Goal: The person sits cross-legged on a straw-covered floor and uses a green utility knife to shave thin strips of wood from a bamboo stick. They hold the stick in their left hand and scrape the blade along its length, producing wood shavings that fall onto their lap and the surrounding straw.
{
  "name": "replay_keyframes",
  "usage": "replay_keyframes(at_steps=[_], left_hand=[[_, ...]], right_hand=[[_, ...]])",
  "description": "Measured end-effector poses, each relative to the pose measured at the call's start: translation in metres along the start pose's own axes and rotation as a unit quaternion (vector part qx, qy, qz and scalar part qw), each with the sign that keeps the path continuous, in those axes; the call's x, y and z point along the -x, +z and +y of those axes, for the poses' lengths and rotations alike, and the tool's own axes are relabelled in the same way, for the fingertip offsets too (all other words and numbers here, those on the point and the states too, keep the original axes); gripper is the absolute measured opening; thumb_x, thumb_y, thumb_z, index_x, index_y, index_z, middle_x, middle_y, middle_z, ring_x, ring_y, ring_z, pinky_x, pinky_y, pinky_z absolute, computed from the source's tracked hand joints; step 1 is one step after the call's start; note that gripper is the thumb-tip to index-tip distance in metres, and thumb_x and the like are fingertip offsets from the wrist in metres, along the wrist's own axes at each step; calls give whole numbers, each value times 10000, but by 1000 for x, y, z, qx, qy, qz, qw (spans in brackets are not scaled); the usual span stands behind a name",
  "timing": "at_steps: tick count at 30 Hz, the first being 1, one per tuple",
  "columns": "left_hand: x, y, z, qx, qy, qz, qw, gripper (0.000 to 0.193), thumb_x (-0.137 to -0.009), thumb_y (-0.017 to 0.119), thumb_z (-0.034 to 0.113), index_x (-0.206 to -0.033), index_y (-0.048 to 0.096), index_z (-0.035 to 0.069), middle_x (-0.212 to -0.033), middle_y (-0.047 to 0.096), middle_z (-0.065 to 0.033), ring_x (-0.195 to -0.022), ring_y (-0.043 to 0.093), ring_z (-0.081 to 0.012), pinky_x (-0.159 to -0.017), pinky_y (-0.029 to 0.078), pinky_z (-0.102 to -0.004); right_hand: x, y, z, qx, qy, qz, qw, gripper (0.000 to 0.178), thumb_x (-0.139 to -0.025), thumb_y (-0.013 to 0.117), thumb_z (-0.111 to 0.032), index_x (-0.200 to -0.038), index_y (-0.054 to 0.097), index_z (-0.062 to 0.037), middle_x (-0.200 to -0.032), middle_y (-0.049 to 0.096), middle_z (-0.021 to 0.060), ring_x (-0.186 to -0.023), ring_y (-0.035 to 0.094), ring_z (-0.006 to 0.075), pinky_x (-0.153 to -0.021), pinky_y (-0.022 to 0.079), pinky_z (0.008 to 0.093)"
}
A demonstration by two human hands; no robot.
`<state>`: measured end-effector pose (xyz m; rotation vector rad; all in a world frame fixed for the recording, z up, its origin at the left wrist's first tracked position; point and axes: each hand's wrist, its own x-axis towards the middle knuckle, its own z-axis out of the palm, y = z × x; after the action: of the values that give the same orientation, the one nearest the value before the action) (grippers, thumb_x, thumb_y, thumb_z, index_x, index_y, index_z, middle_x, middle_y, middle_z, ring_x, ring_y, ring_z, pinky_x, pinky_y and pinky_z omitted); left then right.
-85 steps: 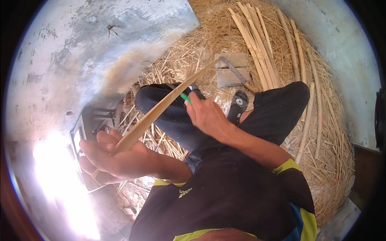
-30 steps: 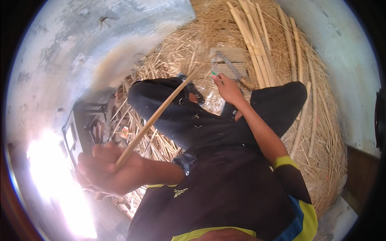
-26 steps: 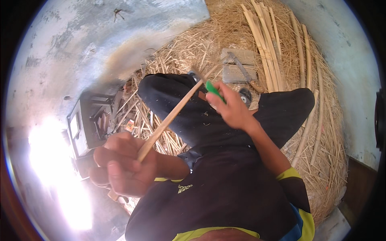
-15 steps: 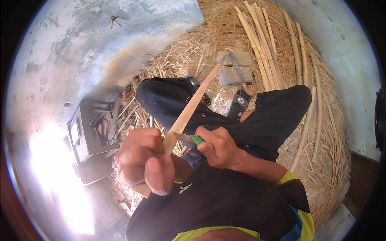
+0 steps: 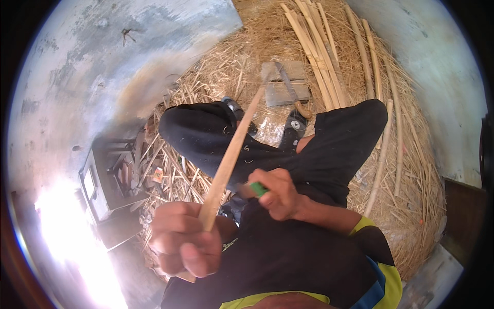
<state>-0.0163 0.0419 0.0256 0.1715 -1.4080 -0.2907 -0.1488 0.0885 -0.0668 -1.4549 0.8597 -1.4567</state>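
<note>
My left hand point(image 5: 186, 239) is closed around the lower part of a long, pale bamboo strip point(image 5: 226, 167). The strip slants up and away, tapering toward its far end above my lap, and a short butt of it shows below my fist. To its right, my right hand point(image 5: 280, 193) grips a small knife with a green handle point(image 5: 260, 189). The knife's short blade is smeared by motion and points at the strip, with a small gap between them.
Beyond my crossed legs, a wooden-handled saw-like blade point(image 5: 290, 87) lies on grey blocks point(image 5: 283, 98). Long bamboo strips point(image 5: 321, 62) and poles point(image 5: 383, 154) lie on the shavings-covered floor at right. A grey box-like frame point(image 5: 105, 206) holds scraps at left, by the wall.
The knife blade has come off the strip and now sits apart from it. My left hand has tilted the strip, which shows narrower. The whole view has shifted slightly.
</note>
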Motion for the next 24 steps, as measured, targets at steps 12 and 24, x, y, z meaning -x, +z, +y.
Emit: replay_keyframes(at_steps=[12,24], left_hand=[[19,5,11,11,1,14,1000,199,-737,498,-28,-615,362,51,-488,373,-2,-290,262,-75,-302,138,-224],[14,8,9,-43,-24,49,998,156,-759,440,6,-636,372,74,-473,363,-3,-310,269,-81,-295,153,-229]], right_hand=[[6,-2,25,190,46,-5,981,372,-942,512,-361,-755,474,-42,-570,520,145,-500,561,336,-456,427,418],[-13,-18,15,253,90,-19,963,352,-926,543,-347,-747,517,-45,-503,513,175,-468,554,378,-438,440,452]])
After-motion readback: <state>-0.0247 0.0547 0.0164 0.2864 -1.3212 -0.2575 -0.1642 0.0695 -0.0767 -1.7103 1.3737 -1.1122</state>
